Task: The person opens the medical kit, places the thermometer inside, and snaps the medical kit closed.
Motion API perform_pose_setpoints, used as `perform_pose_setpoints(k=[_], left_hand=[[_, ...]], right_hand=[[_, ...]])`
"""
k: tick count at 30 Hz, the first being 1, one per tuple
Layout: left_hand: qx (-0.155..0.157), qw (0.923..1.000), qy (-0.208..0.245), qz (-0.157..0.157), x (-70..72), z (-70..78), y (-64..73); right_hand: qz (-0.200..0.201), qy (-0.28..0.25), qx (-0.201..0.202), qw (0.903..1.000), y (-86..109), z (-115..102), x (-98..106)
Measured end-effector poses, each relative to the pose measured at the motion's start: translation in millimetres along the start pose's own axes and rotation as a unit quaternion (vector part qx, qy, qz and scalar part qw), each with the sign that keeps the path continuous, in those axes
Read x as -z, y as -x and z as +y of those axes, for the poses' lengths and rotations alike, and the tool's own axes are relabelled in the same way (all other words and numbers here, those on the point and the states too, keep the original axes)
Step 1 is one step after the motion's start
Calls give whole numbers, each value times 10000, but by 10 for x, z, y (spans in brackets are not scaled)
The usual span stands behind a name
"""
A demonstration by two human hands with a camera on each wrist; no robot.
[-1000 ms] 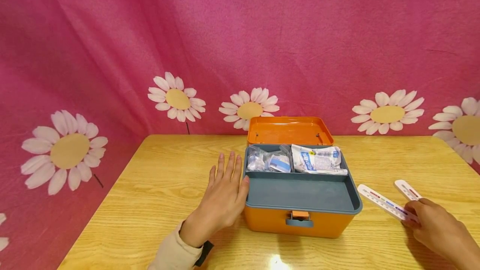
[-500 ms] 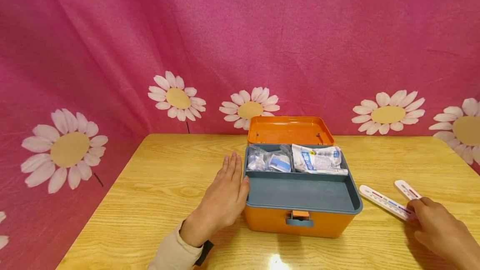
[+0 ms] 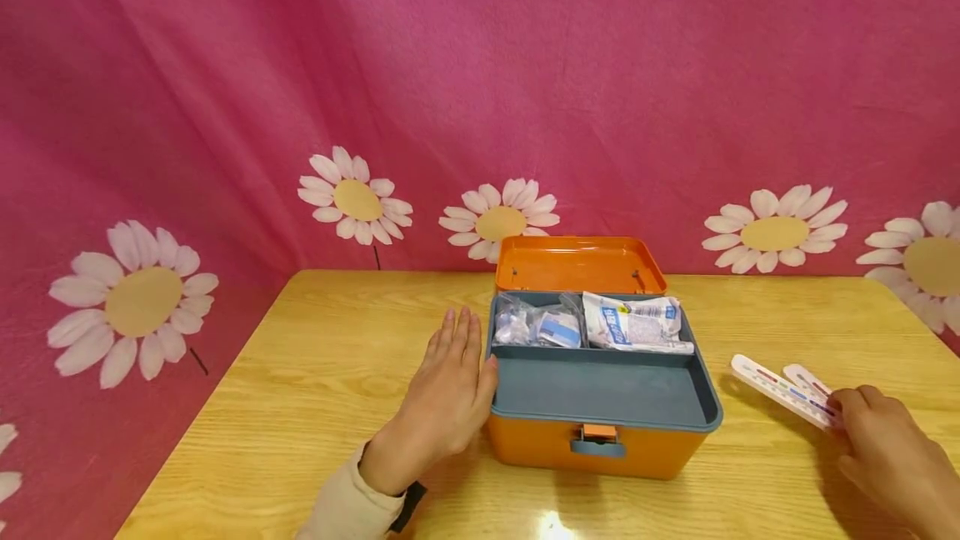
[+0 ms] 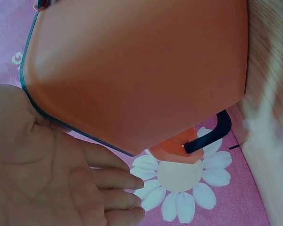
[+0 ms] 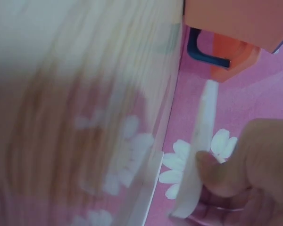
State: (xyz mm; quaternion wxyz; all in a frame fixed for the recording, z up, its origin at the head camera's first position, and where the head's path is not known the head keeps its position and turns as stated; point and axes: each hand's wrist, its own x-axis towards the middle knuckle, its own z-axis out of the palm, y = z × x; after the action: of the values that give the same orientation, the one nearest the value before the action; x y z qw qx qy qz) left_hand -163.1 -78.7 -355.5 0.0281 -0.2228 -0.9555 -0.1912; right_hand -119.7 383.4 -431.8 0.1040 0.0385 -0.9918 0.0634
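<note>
A: What does the right hand (image 3: 892, 448) have?

B: A white scale-printed strip (image 3: 783, 391), out at 3 o'clock from the orange storage box (image 3: 652, 450). Its free end points toward 10 o'clock, with a shadow on the wooden tabletop (image 3: 337, 340) beneath it.

A: And how do the fingers lie?

B: They pinch the near end: in the right wrist view the thumb sits on one face, with the other fingers curled behind.

A: Is that the only strip?

B: No, a second white strip (image 3: 806, 378) shows just beside it, on the 12 o'clock side, partly hidden. Whether the two touch I can't tell.

A: Where's the left hand (image 3: 442, 394)?

B: At the box's 9 o'clock side. Four fingers are straight and close together; the thumb stands apart, alongside the rim. How firmly it presses I can't tell.

A: What about the box?

B: The orange lid (image 3: 577, 263) hangs open at 12 o'clock, and the latch (image 3: 598, 438) is at 6. In the blue-grey tray (image 3: 600, 390), clear plastic bags (image 3: 536, 322) fill the 11 o'clock compartment, and a white-and-blue packet (image 3: 637, 323) lies in the 1 o'clock one.

A: Behind it all?

B: A pink daisy-print cloth (image 3: 480, 65), beyond the table's 12 o'clock edge.
</note>
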Motion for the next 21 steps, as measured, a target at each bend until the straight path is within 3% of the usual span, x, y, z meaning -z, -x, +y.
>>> perform_pose_setpoints(k=[4,11,21], left_hand=[[-4,10000,-34,85,11,8,13],[-24,9999,-61,131,2,7,4],[-91,9998,-132,139,24,13,2]], right_hand=[[735,-247,357,9963,-12,-67,45],[1827,-665,989,9759,-39,-162,151],[1916,-540,1126,9735,-61,-281,326]])
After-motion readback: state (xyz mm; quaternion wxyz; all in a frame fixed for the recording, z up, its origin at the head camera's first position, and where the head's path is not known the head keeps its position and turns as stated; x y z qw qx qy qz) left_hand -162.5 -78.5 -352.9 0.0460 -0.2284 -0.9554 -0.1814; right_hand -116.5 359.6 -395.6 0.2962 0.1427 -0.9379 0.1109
